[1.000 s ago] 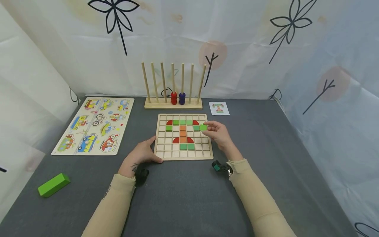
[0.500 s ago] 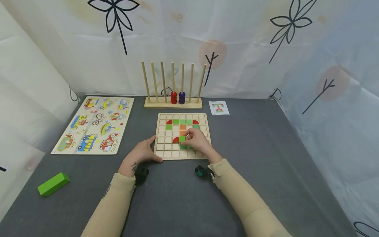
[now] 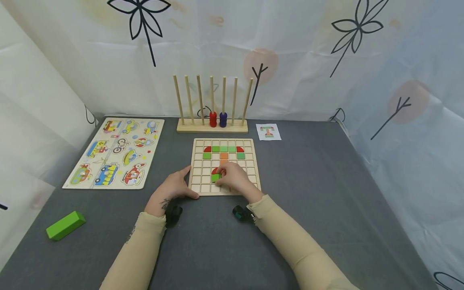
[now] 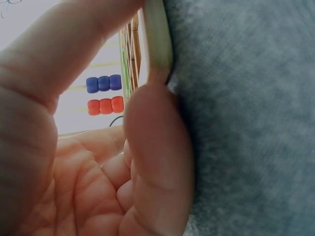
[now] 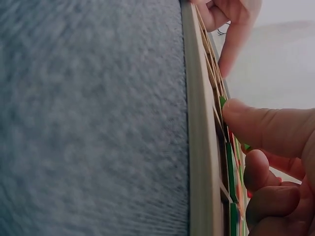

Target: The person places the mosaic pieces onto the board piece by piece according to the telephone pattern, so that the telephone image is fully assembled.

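A wooden grid board [image 3: 204, 188] lies flat on the dark cloth, with red, green and orange tiles in some of its squares. At its near left corner, my left hand [image 3: 173, 187] holds the edge between thumb and fingers. My right hand [image 3: 235, 178] is over the lower middle of the board. Between thumb and fingertips it pinches a green square tile [image 3: 215, 178], just below a red rounded tile [image 3: 215, 170]. That hand hides several tiles in the lower part of the pattern. In the right wrist view, the thumb [image 5: 266, 129] presses against the green tile [image 5: 222, 102].
Behind the board stands a peg rack [image 3: 195, 128] with red beads [image 3: 213, 120] and blue beads [image 3: 223, 119]. A small pattern card [image 3: 268, 132] lies at the back right. On the left are a vehicle puzzle [image 3: 115, 155] and a green block [image 3: 65, 225].
My right hand has brought the green tile from the board's right edge leftward and toward me, to the square below the left red tile. The left hand has stayed at the corner.
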A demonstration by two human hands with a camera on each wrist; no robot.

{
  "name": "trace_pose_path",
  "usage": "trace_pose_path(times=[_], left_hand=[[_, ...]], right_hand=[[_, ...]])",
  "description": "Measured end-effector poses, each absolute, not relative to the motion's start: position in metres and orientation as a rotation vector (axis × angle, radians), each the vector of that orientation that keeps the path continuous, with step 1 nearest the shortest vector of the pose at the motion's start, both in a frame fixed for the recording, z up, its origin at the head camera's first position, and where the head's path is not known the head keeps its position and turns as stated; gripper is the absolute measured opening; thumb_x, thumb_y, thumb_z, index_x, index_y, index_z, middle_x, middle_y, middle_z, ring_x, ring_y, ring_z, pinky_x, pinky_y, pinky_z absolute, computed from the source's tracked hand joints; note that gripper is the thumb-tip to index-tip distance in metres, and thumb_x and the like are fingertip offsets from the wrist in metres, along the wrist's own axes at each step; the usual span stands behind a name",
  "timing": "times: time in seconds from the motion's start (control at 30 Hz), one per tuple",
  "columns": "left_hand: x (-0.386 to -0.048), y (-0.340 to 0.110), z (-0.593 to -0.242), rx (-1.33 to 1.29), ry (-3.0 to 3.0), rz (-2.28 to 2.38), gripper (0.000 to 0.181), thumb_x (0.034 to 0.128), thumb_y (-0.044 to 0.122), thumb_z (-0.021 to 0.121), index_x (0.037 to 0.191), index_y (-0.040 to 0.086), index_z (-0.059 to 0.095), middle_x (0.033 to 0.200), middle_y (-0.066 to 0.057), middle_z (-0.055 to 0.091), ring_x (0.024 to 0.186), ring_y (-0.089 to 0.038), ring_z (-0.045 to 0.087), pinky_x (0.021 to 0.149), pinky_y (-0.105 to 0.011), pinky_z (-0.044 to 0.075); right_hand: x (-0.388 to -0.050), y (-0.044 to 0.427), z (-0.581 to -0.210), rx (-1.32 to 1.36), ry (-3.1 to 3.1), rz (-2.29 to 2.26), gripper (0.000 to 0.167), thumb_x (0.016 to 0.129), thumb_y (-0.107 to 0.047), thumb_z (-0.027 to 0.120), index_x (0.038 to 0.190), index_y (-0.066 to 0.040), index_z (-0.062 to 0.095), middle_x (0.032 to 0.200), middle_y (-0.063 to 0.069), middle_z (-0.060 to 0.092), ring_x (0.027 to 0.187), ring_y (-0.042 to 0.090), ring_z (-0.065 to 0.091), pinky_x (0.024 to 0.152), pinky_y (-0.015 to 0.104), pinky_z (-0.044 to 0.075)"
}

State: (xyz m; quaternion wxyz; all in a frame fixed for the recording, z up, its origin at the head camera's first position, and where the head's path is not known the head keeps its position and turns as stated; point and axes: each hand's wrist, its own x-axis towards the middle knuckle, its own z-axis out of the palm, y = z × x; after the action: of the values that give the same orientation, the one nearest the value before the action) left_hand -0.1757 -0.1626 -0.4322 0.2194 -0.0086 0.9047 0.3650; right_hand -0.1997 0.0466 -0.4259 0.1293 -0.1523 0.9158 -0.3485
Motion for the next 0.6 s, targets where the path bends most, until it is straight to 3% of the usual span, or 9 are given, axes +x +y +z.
trace_pose_path(times=[0.17, 0.33, 0.43, 0.53, 0.6], left_hand=[[-0.174, -0.162, -0.431, -0.026, 2.505, 1.017, 0.112, 0.0625, 0.021, 0.086, 0.149, 0.006, 0.016, 0.075, -0.007, 0.05, 0.062, -0.018, 0.047, 0.065, -0.031, 0.038], [-0.173, -0.162, -0.431, -0.011, 2.521, 1.008, 0.112, 0.0616, 0.023, 0.086, 0.148, 0.004, 0.017, 0.103, -0.016, 0.056, 0.07, -0.021, 0.048, 0.074, -0.034, 0.039], [-0.172, -0.162, -0.43, -0.009, 2.517, 1.018, 0.112, 0.0619, 0.021, 0.086, 0.148, 0.004, 0.017, 0.097, -0.015, 0.058, 0.067, -0.02, 0.049, 0.07, -0.033, 0.041], [-0.172, -0.162, -0.43, -0.02, 2.502, 1.038, 0.111, 0.0624, 0.019, 0.085, 0.148, 0.005, 0.016, 0.075, -0.01, 0.054, 0.06, -0.019, 0.048, 0.063, -0.031, 0.04], [-0.172, -0.161, -0.43, -0.018, 2.501, 1.045, 0.111, 0.0624, 0.019, 0.085, 0.148, 0.005, 0.016, 0.077, -0.012, 0.055, 0.062, -0.02, 0.049, 0.064, -0.032, 0.041]], right_hand=[[-0.199, 0.044, -0.425, -0.455, 2.685, -0.93, 0.031, 0.072, -0.019, 0.079, 0.1, -0.011, 0.069, 0.073, -0.001, 0.057, 0.062, 0.011, 0.048, 0.057, 0.025, 0.038], [-0.2, 0.045, -0.42, -0.47, 2.698, -1.011, 0.04, 0.074, -0.023, 0.077, 0.11, -0.01, 0.067, 0.068, 0.001, 0.054, 0.058, 0.013, 0.044, 0.054, 0.026, 0.034], [-0.203, 0.047, -0.416, -0.45, 2.705, -1.163, 0.043, 0.079, -0.027, 0.074, 0.116, -0.007, 0.064, 0.068, 0.002, 0.053, 0.058, 0.013, 0.043, 0.054, 0.026, 0.033], [-0.206, 0.051, -0.414, -0.421, 2.713, -1.296, 0.044, 0.083, -0.03, 0.069, 0.119, -0.006, 0.061, 0.069, 0.002, 0.053, 0.056, 0.013, 0.041, 0.052, 0.025, 0.032], [-0.208, 0.054, -0.412, -0.405, 2.72, -1.352, 0.042, 0.084, -0.03, 0.068, 0.118, -0.006, 0.061, 0.069, 0.003, 0.052, 0.053, 0.014, 0.04, 0.05, 0.025, 0.032]])
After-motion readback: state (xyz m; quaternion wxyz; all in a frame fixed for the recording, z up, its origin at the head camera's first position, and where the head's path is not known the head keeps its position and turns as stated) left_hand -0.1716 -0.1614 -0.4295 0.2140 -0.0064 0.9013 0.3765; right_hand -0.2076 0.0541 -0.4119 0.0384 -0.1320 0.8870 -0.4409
